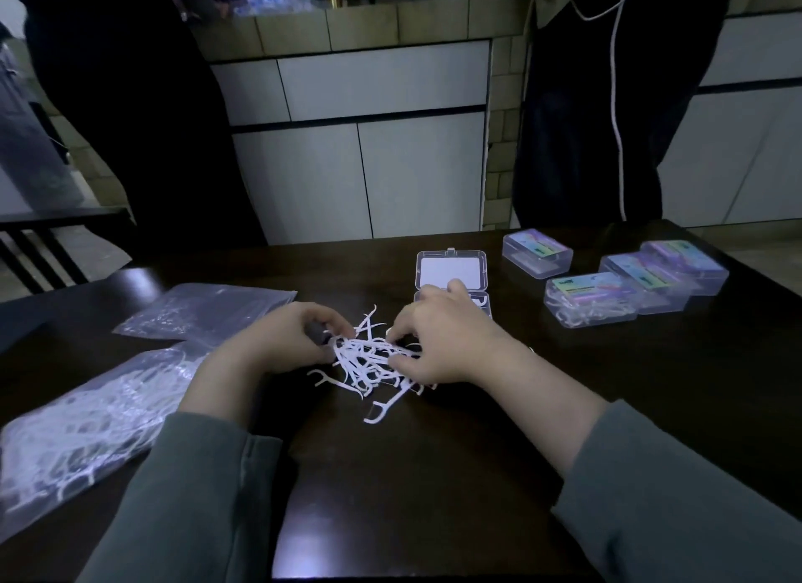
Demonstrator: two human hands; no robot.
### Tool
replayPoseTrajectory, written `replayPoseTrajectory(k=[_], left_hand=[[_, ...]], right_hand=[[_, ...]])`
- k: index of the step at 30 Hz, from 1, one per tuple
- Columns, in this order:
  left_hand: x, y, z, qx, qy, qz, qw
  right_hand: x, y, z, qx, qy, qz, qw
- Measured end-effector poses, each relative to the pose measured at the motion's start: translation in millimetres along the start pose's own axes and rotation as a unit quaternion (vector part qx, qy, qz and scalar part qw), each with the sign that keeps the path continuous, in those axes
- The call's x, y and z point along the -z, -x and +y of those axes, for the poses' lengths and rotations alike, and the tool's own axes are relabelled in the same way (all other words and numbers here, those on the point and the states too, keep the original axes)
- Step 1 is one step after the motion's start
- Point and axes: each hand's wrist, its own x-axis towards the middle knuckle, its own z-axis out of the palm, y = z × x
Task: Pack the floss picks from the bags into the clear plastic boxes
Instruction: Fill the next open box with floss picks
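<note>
Both hands, left [286,344] and right [438,344], pinch into the picks [369,361] heaped between them on the desk [434,474]. Beyond the right hand an open box [451,270] looks nearly empty; four shut boxes [625,278] farther right seem filled. A full bag [87,430] lies left, unpacked.

Near edge of desk [434,474]: bare dark wood between both sleeves, open to reach.
Centre: blocked by loose floss picks [369,361], hemmed by left hand [286,344] and right hand [438,339].
Left side: taken up by full bag [87,426] and flatter bag [204,313] behind it.
Behind pile: open box [451,274], lid raised.
Right rear: crowded with four closed boxes [590,298].
Right front: bare desk.
</note>
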Motion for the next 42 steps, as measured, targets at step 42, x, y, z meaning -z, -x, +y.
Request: replayPoseTrajectory(k=[42], left_hand=[[-18, 0, 25, -0.092, 0.068, 0.14, 0.983]], right_hand=[[28, 33, 45, -0.202, -0.084, -0.005, 0.976]])
